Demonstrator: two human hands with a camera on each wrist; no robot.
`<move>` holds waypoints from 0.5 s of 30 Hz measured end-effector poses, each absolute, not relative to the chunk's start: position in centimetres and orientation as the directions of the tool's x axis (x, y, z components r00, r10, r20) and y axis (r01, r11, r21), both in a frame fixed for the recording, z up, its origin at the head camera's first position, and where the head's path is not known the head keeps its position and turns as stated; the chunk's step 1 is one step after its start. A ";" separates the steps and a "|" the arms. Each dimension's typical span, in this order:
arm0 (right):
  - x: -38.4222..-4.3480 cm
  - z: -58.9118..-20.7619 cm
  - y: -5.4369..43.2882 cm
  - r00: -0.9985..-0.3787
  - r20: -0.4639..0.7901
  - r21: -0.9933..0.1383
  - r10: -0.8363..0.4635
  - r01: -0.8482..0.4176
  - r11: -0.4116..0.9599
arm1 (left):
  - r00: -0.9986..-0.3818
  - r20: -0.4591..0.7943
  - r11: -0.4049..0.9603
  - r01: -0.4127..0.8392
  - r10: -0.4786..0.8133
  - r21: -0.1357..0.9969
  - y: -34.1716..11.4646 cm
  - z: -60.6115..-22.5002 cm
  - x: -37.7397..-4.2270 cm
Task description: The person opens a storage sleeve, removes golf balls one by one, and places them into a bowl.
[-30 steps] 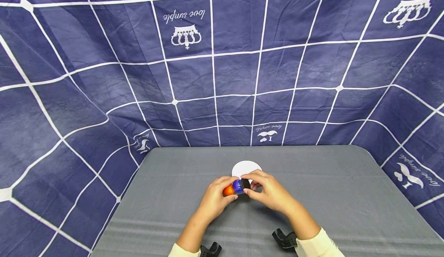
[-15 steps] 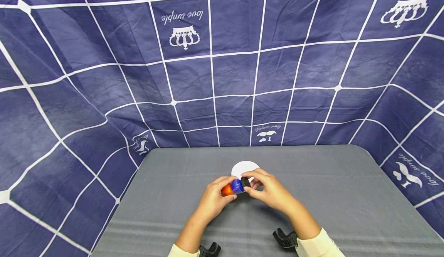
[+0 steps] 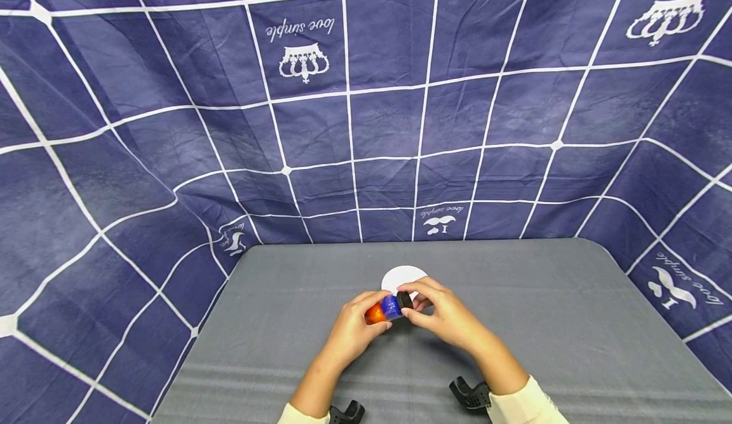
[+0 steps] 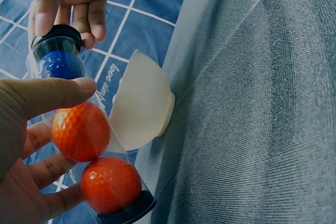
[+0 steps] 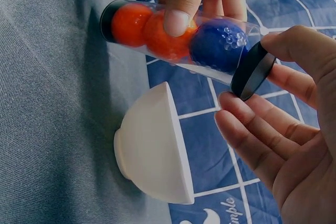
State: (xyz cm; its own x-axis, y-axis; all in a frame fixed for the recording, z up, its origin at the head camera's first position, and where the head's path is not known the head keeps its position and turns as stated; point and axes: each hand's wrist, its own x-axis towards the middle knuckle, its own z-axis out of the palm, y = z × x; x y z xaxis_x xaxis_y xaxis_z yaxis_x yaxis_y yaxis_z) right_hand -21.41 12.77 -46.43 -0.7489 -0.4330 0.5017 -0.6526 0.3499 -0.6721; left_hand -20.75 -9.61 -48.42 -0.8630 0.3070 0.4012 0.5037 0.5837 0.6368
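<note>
A clear plastic tube (image 4: pixel 117 148) holds two orange golf balls (image 4: pixel 81 131) and a blue ball (image 5: pixel 218 44) with a dimpled surface. My left hand (image 3: pixel 356 323) grips the tube around its middle, thumb across the front. At the blue ball's end, my right hand (image 3: pixel 448 316) pinches the black cap (image 5: pixel 253 71) between thumb and fingers. That cap sits at the tube's mouth, tilted in the right wrist view. Another black cap (image 4: pixel 128 209) closes the opposite end, beside an orange ball. Behind the tube stands a white bowl (image 5: pixel 157 145), partly hidden by the right hand in the head view.
Grey cloth covers the table (image 3: pixel 515 297). A blue curtain (image 3: pixel 389 125) with white grid lines hangs behind it and along both sides. Black wrist mounts (image 3: pixel 470 393) are strapped at both cream sleeves (image 3: pixel 523 405).
Both hands stay nearly in place around the tube, which has shifted very slightly left in the head view. Slightly more of the blue ball shows beside the cap.
</note>
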 end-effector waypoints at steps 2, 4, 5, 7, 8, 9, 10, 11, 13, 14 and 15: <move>-21.4 -46.5 12.8 -0.748 0.506 -0.667 -0.430 -0.655 0.354 | -0.861 0.408 0.578 0.508 0.305 0.639 -9.6 -48.4 -20.7; -21.4 -46.5 12.9 -0.748 0.508 -0.664 -0.426 -0.656 0.359 | -0.860 0.413 0.574 0.508 0.299 0.642 -9.7 -48.5 -20.8; -21.5 -46.5 12.9 -0.749 0.510 -0.663 -0.424 -0.656 0.361 | -0.859 0.418 0.570 0.509 0.295 0.645 -9.7 -48.5 -20.8; -21.5 -46.5 13.0 -0.752 0.510 -0.663 -0.417 -0.653 0.366 | -0.861 0.423 0.567 0.505 0.281 0.651 -9.7 -48.6 -20.8; -21.5 -46.5 13.0 -0.752 0.514 -0.660 -0.414 -0.654 0.368 | -0.865 0.422 0.567 0.498 0.271 0.656 -9.7 -48.6 -20.8; -21.5 -46.5 13.0 -0.752 0.516 -0.659 -0.411 -0.655 0.370 | -0.870 0.419 0.563 0.489 0.260 0.666 -9.7 -48.7 -20.8; -21.6 -46.5 13.1 -0.752 0.519 -0.657 -0.407 -0.655 0.374 | -0.876 0.413 0.560 0.478 0.247 0.677 -9.7 -48.7 -20.8; -21.6 -46.5 13.1 -0.753 0.521 -0.655 -0.402 -0.655 0.378 | -0.883 0.406 0.554 0.465 0.235 0.690 -9.7 -48.7 -20.9; -21.6 -46.5 13.3 -0.757 0.521 -0.648 -0.395 -0.652 0.394 | -0.897 0.390 0.540 0.438 0.209 0.718 -9.7 -48.8 -20.9; -21.6 -46.5 13.4 -0.761 0.518 -0.649 -0.391 -0.647 0.401 | -0.900 0.387 0.533 0.431 0.200 0.728 -9.8 -48.9 -21.0; -21.6 -46.4 13.4 -0.766 0.513 -0.649 -0.388 -0.642 0.408 | -0.903 0.384 0.525 0.425 0.192 0.737 -9.8 -48.9 -21.0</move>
State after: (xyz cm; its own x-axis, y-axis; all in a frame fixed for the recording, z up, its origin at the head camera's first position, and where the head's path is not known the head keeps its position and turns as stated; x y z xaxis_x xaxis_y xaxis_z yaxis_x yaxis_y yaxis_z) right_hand -21.60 13.43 -46.41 -0.7656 -0.3878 0.5133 -0.6419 0.4076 -0.6495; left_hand -21.03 -9.77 -48.93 -0.9030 0.1920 0.3845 0.4255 0.5255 0.7368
